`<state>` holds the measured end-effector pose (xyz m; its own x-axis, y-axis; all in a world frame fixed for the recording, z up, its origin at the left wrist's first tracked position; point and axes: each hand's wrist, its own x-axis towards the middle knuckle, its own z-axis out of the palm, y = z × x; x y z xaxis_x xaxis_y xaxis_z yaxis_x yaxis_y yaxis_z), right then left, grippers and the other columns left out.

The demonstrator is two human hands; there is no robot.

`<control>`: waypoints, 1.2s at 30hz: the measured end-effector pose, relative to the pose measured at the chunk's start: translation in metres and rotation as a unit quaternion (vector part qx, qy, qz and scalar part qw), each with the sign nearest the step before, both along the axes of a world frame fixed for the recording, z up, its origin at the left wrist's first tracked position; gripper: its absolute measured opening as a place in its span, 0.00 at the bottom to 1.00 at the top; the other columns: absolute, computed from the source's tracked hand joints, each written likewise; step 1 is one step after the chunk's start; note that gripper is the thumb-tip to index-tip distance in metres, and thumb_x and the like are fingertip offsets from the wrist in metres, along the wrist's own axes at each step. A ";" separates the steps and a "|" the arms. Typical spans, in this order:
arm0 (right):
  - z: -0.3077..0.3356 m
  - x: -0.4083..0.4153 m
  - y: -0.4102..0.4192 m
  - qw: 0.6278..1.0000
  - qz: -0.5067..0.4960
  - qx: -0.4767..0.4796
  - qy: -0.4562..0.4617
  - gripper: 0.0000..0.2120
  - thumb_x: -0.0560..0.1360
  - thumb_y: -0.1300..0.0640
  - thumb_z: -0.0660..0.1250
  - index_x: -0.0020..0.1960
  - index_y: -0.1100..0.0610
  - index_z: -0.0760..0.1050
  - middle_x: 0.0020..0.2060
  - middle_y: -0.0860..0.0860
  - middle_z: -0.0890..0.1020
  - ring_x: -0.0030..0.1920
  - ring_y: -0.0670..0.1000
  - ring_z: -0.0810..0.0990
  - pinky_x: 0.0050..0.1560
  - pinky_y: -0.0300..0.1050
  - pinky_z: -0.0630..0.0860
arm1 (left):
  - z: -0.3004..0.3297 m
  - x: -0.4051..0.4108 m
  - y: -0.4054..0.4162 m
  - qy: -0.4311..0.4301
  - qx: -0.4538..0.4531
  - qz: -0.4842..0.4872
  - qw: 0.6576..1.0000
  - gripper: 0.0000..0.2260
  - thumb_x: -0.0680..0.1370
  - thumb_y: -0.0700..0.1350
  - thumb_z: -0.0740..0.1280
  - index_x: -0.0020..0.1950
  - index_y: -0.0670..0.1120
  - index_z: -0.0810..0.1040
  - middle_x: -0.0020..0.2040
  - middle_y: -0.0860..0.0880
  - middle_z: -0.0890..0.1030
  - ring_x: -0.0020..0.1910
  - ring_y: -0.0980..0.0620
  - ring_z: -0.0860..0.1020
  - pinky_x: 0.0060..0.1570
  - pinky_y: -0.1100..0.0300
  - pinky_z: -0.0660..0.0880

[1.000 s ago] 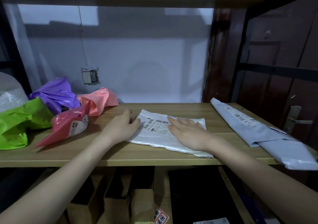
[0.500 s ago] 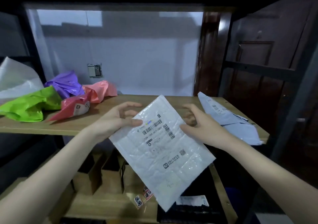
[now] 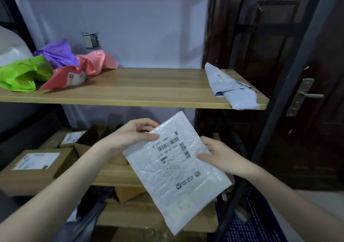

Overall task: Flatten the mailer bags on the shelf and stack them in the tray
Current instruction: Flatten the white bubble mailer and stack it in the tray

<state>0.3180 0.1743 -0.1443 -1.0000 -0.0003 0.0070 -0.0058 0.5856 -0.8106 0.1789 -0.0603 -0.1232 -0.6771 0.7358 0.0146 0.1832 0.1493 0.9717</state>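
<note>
One white bubble mailer (image 3: 173,169) is off the shelf (image 3: 141,87) and looks flat, held in the lower middle of the frame with the left hand (image 3: 130,135) pinching its upper left edge and the right hand (image 3: 221,158) gripping its right edge, so I judge it is on its way to the tray. Left to do: the green (image 3: 22,72), purple (image 3: 57,53), red (image 3: 65,78) and pink (image 3: 98,61) bags crumpled at upper left and the grey mailer (image 3: 230,87) at the shelf's right end. The blue perforated tray (image 3: 255,221) at lower right is only partly visible; its contents cannot be told.
</note>
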 end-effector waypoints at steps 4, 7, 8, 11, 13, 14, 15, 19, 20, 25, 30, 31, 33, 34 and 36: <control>-0.034 0.000 0.010 0.998 -0.058 -0.018 -0.023 0.08 0.76 0.63 0.62 0.55 0.56 0.74 0.49 0.51 0.82 0.51 0.50 0.81 0.56 0.52 0.77 | -0.032 -0.007 0.017 0.020 -0.070 0.082 0.994 0.12 0.76 0.45 0.68 0.59 0.48 0.76 0.53 0.52 0.79 0.53 0.55 0.78 0.50 0.66 0.73; -0.058 -0.007 0.022 0.990 -0.117 -0.071 -0.039 0.08 0.76 0.63 0.63 0.54 0.56 0.74 0.50 0.53 0.81 0.52 0.53 0.81 0.56 0.54 0.77 | -0.059 -0.021 0.018 -0.025 -0.116 0.120 0.986 0.21 0.75 0.59 0.66 0.66 0.55 0.69 0.59 0.56 0.75 0.57 0.57 0.75 0.58 0.61 0.72; -0.064 -0.011 0.025 0.984 -0.136 -0.105 -0.042 0.08 0.76 0.64 0.63 0.53 0.55 0.74 0.50 0.53 0.81 0.51 0.54 0.81 0.55 0.54 0.78 | -0.067 -0.023 0.018 -0.046 -0.127 0.123 0.983 0.23 0.74 0.61 0.65 0.67 0.55 0.66 0.58 0.58 0.74 0.56 0.59 0.75 0.56 0.62 0.71; -0.081 -0.027 0.034 0.956 -0.205 -0.206 -0.036 0.10 0.76 0.64 0.64 0.54 0.54 0.71 0.51 0.55 0.81 0.50 0.55 0.81 0.51 0.53 0.79 | -0.098 -0.021 0.028 -0.114 -0.167 0.081 0.976 0.33 0.74 0.64 0.63 0.73 0.52 0.57 0.59 0.56 0.75 0.55 0.58 0.76 0.51 0.65 0.72; -0.094 -0.043 0.041 0.940 -0.254 -0.228 -0.020 0.14 0.75 0.65 0.65 0.57 0.55 0.67 0.52 0.53 0.78 0.48 0.51 0.80 0.46 0.48 0.79 | -0.117 -0.015 0.042 -0.149 -0.187 0.040 0.970 0.41 0.70 0.67 0.65 0.76 0.55 0.50 0.63 0.53 0.75 0.57 0.55 0.77 0.52 0.63 0.73; -0.102 -0.053 0.047 0.937 -0.274 -0.217 -0.008 0.15 0.75 0.65 0.65 0.58 0.55 0.65 0.53 0.52 0.76 0.49 0.50 0.80 0.44 0.46 0.78 | -0.126 -0.013 0.049 -0.151 -0.174 0.030 0.973 0.39 0.70 0.65 0.67 0.75 0.57 0.51 0.62 0.56 0.76 0.55 0.57 0.78 0.49 0.65 0.75; -0.109 -0.062 0.052 0.935 -0.287 -0.207 0.001 0.17 0.74 0.65 0.66 0.59 0.54 0.64 0.55 0.52 0.74 0.51 0.51 0.79 0.46 0.48 0.78 | -0.136 -0.014 0.059 -0.138 -0.145 0.034 0.979 0.36 0.73 0.59 0.69 0.74 0.56 0.52 0.59 0.58 0.76 0.52 0.61 0.78 0.44 0.68 0.75; -0.131 -0.092 0.071 0.937 -0.278 -0.211 -0.022 0.40 0.67 0.70 0.68 0.72 0.53 0.54 0.52 0.45 0.73 0.58 0.53 0.75 0.59 0.59 0.74 | -0.167 -0.030 0.101 -0.017 -0.070 0.094 0.993 0.33 0.77 0.34 0.65 0.76 0.48 0.51 0.73 0.47 0.65 0.56 0.35 0.76 0.42 0.54 0.75; -0.137 -0.098 0.074 0.944 -0.273 -0.183 -0.018 0.43 0.64 0.69 0.68 0.72 0.51 0.54 0.54 0.44 0.72 0.61 0.52 0.73 0.60 0.59 0.74 | -0.177 -0.036 0.109 0.015 -0.093 0.089 0.992 0.31 0.77 0.36 0.65 0.74 0.51 0.54 0.72 0.40 0.66 0.49 0.30 0.77 0.39 0.49 0.73; -0.171 -0.117 0.087 0.960 -0.242 0.136 -0.048 0.36 0.69 0.71 0.63 0.72 0.49 0.59 0.63 0.56 0.69 0.58 0.59 0.74 0.51 0.47 0.77 | -0.211 -0.062 0.140 0.073 -0.265 0.091 0.957 0.24 0.77 0.44 0.64 0.72 0.52 0.63 0.65 0.42 0.65 0.56 0.39 0.74 0.54 0.50 0.76; -0.210 -0.126 0.091 0.958 -0.211 0.141 -0.133 0.29 0.76 0.68 0.59 0.75 0.54 0.58 0.71 0.56 0.63 0.59 0.59 0.75 0.37 0.25 0.69 | -0.242 -0.071 0.142 0.173 -0.381 0.070 0.906 0.25 0.76 0.52 0.64 0.72 0.54 0.63 0.62 0.42 0.68 0.63 0.40 0.67 0.62 0.49 0.68; -0.215 -0.126 0.090 0.956 -0.212 0.146 -0.143 0.29 0.76 0.68 0.59 0.74 0.54 0.58 0.72 0.56 0.61 0.63 0.60 0.72 0.45 0.30 0.70 | -0.243 -0.071 0.141 0.189 -0.400 0.070 0.894 0.25 0.76 0.55 0.63 0.72 0.56 0.63 0.63 0.43 0.66 0.64 0.41 0.65 0.63 0.49 0.66; -0.218 -0.125 0.084 0.945 -0.213 0.199 -0.151 0.30 0.74 0.65 0.60 0.74 0.54 0.58 0.72 0.57 0.59 0.69 0.61 0.62 0.61 0.45 0.68 | -0.242 -0.074 0.141 0.232 -0.418 0.073 0.875 0.28 0.74 0.60 0.63 0.72 0.56 0.61 0.65 0.45 0.62 0.66 0.43 0.61 0.65 0.48 0.63; -0.218 -0.126 0.082 0.939 -0.214 0.234 -0.135 0.30 0.74 0.63 0.61 0.74 0.54 0.57 0.73 0.57 0.57 0.71 0.60 0.57 0.66 0.49 0.64 | -0.240 -0.077 0.143 0.257 -0.420 0.068 0.867 0.31 0.73 0.62 0.63 0.72 0.55 0.58 0.68 0.46 0.60 0.67 0.44 0.60 0.65 0.49 0.62; -0.217 -0.133 0.080 0.937 -0.202 0.273 -0.080 0.31 0.75 0.59 0.62 0.75 0.55 0.55 0.75 0.57 0.54 0.74 0.59 0.53 0.70 0.52 0.60 | -0.238 -0.083 0.151 0.295 -0.412 0.050 0.861 0.35 0.74 0.62 0.61 0.75 0.51 0.51 0.74 0.47 0.53 0.73 0.45 0.53 0.70 0.47 0.56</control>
<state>0.1855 0.2539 -0.3618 -0.9075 0.4187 -0.0333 0.4016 0.8419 -0.3605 0.0961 0.0905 -0.3615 -0.7918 0.5986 -0.1213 0.5538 0.7874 0.2708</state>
